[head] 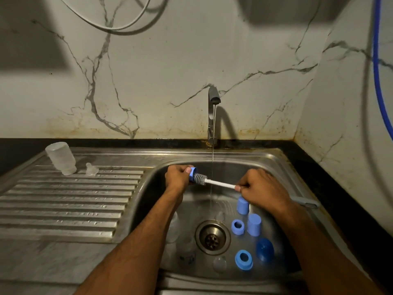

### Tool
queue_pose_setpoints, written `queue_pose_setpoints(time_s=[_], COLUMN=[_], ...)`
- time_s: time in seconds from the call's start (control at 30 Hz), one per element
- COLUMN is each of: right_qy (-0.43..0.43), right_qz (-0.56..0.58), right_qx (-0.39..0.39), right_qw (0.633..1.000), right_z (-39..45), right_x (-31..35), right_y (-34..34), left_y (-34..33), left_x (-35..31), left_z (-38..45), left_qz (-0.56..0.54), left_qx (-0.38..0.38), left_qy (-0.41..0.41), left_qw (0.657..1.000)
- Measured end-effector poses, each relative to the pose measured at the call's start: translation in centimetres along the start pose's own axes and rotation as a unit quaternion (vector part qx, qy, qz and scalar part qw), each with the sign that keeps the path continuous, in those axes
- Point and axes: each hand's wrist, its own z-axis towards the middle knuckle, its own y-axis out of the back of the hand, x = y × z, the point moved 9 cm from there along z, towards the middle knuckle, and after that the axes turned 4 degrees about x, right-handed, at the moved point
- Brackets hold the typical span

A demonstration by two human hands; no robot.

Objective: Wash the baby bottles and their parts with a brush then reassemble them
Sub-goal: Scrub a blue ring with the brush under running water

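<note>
Stainless steel sink (274, 160) set in a dark counter, seen from above, with a white marbled wall behind it. Nearest the viewer, below both hands on the sink floor, lie loose bottle parts. Under the right forearm sit a blue ring (243, 260) with a round hole and a dark blue dome cap (264, 249). A little farther in are a second blue ring (238, 226) and two pale blue caps (254, 224) (242, 205), standing mouth down. Under the left forearm, clear bottles (173, 228) lie on their sides, hard to make out against the wet metal. The drain (212, 237) sits between the two forearms.

Above these, both hands work over the basin. The left hand (177, 177) grips a blue collar (192, 174), fingers curled round it. The right hand (260, 187) pinches the white handle of a bottle brush (212, 182). The brush lies nearly level between the hands, its grey ribbed head pushed into the collar's opening. Just right of the right wrist, a thin grey brush (306, 202) rests on the sink's rim.

A thin stream of water falls between the hands, crossing the brush handle. It comes from a grey tap (213, 107) at the back of the sink.

Far left of the left hand, on the ribbed draining board (63, 207), a frosted clear bottle (60, 158) stands upside down. A small clear teat (91, 169) sits just beside it.
</note>
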Motion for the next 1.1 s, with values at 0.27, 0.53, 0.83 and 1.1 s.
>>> queue_pose_setpoints(time_s=[0.27,0.53,0.83,1.1], right_qy=[-0.040,-0.006,-0.001,-0.031], right_qz=[-0.016,0.032,0.021,0.019], right_qx=[-0.036,-0.043,-0.003,0.003], right_qw=[0.998,0.999,1.000,0.999], right_z=[-0.1,-0.1,0.4,0.3], right_x=[-0.7,-0.4,-0.2,-0.7], right_y=[0.1,1.0,-0.2,-0.8], left_y=[-0.8,-0.1,0.3,0.0], left_x=[-0.2,0.0,0.1,-0.1], left_z=[-0.2,-0.2,-0.1,-0.3], left_qz=[0.011,-0.007,-0.010,-0.005], left_qx=[0.006,-0.003,-0.002,-0.004], left_qy=[-0.001,0.008,0.007,0.003], left_qw=[1.000,1.000,1.000,1.000])
